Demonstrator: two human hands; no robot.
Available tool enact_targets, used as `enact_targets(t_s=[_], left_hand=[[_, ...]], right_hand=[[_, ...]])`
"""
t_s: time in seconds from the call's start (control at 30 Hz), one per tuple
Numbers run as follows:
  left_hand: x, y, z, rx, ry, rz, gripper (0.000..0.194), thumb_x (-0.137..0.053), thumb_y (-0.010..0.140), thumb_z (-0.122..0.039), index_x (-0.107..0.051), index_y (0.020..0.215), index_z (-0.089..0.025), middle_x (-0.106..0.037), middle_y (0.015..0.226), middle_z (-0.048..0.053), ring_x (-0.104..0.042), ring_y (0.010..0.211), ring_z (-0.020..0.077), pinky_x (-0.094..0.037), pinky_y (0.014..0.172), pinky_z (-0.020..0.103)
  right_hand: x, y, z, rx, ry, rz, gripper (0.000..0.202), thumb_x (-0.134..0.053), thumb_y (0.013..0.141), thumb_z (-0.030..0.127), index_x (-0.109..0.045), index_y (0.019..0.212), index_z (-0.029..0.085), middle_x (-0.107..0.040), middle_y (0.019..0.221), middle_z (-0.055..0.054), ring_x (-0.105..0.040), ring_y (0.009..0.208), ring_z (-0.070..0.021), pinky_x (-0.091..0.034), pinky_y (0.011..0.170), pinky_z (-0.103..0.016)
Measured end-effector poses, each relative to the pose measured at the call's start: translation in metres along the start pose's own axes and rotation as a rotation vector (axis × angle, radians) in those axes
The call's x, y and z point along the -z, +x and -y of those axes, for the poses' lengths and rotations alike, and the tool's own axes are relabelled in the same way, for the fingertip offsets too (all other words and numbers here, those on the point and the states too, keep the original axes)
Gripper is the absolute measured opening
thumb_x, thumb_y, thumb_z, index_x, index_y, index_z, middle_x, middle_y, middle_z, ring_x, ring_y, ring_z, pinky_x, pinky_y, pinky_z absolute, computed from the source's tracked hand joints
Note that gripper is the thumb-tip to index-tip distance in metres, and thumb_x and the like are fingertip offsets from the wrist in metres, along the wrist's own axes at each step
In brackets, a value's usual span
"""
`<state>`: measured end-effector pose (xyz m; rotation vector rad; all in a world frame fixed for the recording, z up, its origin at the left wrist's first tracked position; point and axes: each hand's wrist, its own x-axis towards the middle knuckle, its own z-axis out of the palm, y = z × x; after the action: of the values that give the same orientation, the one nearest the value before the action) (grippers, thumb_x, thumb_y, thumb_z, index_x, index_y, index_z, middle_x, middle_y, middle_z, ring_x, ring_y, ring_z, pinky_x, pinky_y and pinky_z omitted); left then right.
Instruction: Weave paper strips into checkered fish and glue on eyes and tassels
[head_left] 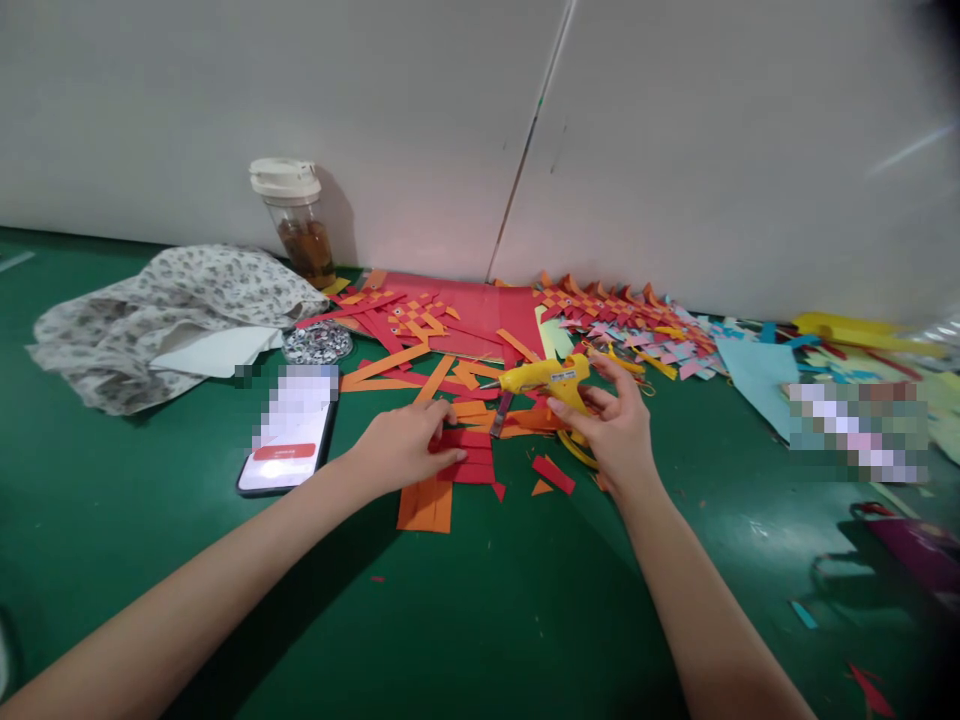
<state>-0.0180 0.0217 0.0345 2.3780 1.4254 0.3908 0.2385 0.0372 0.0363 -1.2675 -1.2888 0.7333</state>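
My right hand (pixel 619 420) grips a yellow hot glue gun (pixel 536 376) by its handle, and the nozzle points left. The gun is above orange paper strips and a small dark piece (pixel 501 412). To its left, my left hand (pixel 409 445) is closed, its thumb and fingers on the edge of some red paper strips (pixel 474 458) that lie side by side. Orange paper strips (pixel 424 508) stick out below them towards me. Part of the strips is hidden under my left hand. Small red and orange scraps (pixel 553 475) lie between my hands.
A phone (pixel 289 430) lies left of my left hand. Behind it are a patterned cloth (pixel 180 290) and a lidded cup of brown drink (pixel 304 230). Woven red-orange paper fish (pixel 416 315) and several coloured strips lie along the wall. Purple-handled scissors (pixel 911 550) rest at right.
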Motion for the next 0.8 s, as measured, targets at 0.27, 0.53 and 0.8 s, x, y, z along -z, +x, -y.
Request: enact_targets(t_s=[0.27,0.53,0.8], left_hand=[[-0.004,-0.006,0.011,-0.056,-0.099,-0.068,0.016,-0.043,0.091,-0.028,-0.053,0.100,-0.019,-0.063,0.070,0.000,-0.058,0.059,0.0151,-0.038,0.050,0.025],[-0.008,-0.016,0.012,-0.003,-0.244,-0.129,0.024,-0.040,0.092,-0.023,-0.050,0.113,-0.016,-0.060,0.067,0.000,-0.055,0.056,0.0138,-0.039,0.050,0.024],[-0.010,-0.016,0.013,-0.020,-0.225,-0.157,0.020,-0.041,0.091,-0.022,-0.051,0.108,-0.017,-0.056,0.061,-0.002,-0.054,0.051,0.0133,-0.037,0.047,0.023]], right_hand=[[0.001,-0.001,0.004,0.010,-0.049,0.057,0.082,-0.084,0.057,0.038,-0.047,0.129,0.025,-0.067,0.095,-0.005,-0.067,0.091,-0.0238,-0.056,0.082,-0.043],[0.000,-0.006,0.002,0.037,-0.217,0.216,0.077,-0.082,0.060,0.042,-0.050,0.128,0.027,-0.066,0.112,-0.010,-0.064,0.104,-0.0283,-0.052,0.087,-0.046],[-0.002,-0.006,0.001,0.074,-0.221,0.218,0.076,-0.082,0.061,0.041,-0.052,0.129,0.027,-0.063,0.121,-0.011,-0.066,0.102,-0.0282,-0.053,0.088,-0.048]])
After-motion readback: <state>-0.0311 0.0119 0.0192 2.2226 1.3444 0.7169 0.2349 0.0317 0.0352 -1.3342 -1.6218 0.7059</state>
